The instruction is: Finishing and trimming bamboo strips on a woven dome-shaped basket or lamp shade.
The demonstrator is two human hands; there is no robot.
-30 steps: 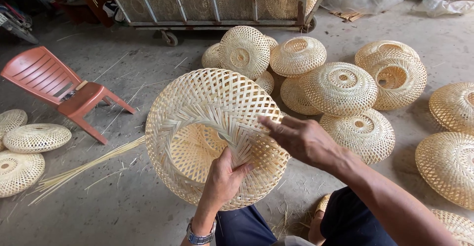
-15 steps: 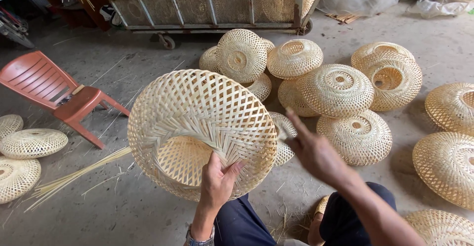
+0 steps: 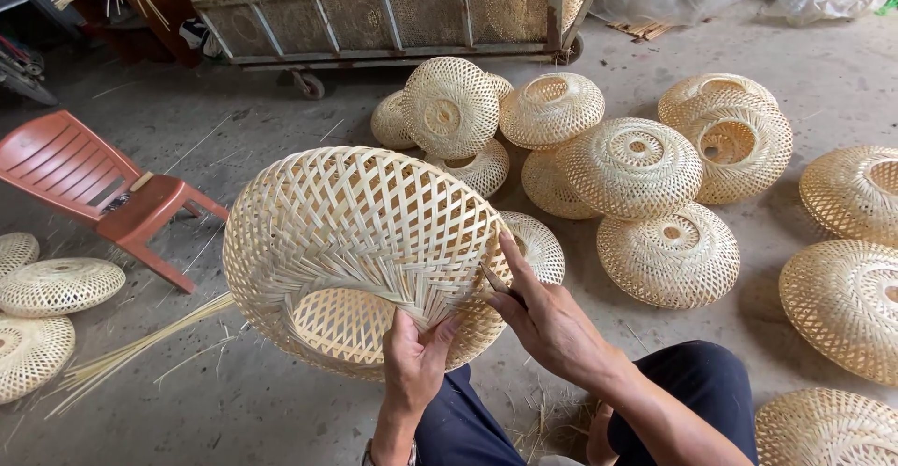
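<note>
Left hand [image 3: 412, 358] raised, fingers pinched in grip; right hand [image 3: 552, 321] beside it, index finger extended.

Red plastic chair [image 3: 103, 185] at left; loose bamboo strips [image 3: 140, 344] on concrete; finished woven shades [image 3: 636, 167] heaped before a metal cart [image 3: 393, 17].

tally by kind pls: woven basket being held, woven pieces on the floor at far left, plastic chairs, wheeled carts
held woven basket: 1
woven pieces at far left: 3
red plastic chair: 1
wheeled cart: 1
total: 6
</note>
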